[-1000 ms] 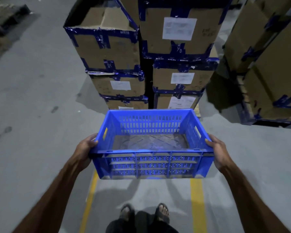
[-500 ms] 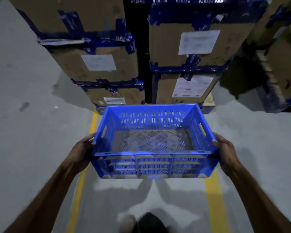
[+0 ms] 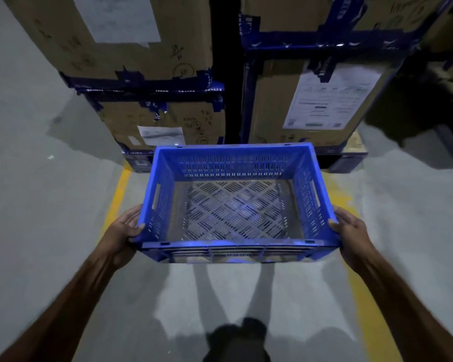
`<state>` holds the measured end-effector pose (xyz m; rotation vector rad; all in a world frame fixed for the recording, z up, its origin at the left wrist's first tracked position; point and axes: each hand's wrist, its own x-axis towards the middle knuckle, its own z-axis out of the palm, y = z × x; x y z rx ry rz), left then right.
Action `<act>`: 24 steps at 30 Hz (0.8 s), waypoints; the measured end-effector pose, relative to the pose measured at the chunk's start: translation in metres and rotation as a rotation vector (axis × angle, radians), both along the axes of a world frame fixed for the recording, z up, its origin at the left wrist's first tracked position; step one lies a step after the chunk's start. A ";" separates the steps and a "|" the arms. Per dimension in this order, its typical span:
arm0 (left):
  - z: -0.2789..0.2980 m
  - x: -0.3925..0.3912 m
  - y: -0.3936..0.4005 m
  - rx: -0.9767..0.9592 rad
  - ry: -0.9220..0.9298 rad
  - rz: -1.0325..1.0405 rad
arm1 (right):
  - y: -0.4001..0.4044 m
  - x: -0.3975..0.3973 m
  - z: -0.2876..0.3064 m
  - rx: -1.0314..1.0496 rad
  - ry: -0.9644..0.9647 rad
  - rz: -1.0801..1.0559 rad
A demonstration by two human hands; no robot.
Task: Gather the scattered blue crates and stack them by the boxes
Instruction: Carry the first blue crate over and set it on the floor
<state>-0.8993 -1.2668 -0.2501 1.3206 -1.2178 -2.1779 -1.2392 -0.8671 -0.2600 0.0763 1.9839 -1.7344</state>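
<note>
Looking down on a grey concrete floor [image 3: 37,231] with yellow painted lines [image 3: 117,194], stacked brown cardboard boxes [image 3: 162,121] bound in blue tape ahead, white labels too blurred to read; the empty blue slotted plastic crate [image 3: 233,205] hangs just before them, left hand [image 3: 123,231] and right hand [image 3: 351,231] gripping its sides

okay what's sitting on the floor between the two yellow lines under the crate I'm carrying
Nothing but bare grey floor and shadows shows between the left yellow line and the right yellow line in the head view; the blue crate hides part of that stretch.
</note>
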 end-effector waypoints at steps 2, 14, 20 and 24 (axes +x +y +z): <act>-0.023 -0.005 -0.002 -0.032 0.016 0.008 | -0.002 -0.002 -0.021 0.002 0.015 -0.004; -0.099 -0.015 -0.011 0.011 0.078 0.068 | -0.005 -0.002 -0.099 -0.066 0.048 0.015; -0.106 -0.020 -0.012 0.027 0.052 0.056 | -0.006 -0.003 -0.113 -0.052 -0.002 -0.031; -0.113 -0.022 -0.015 0.046 0.068 0.042 | -0.008 -0.006 -0.118 -0.033 0.013 -0.034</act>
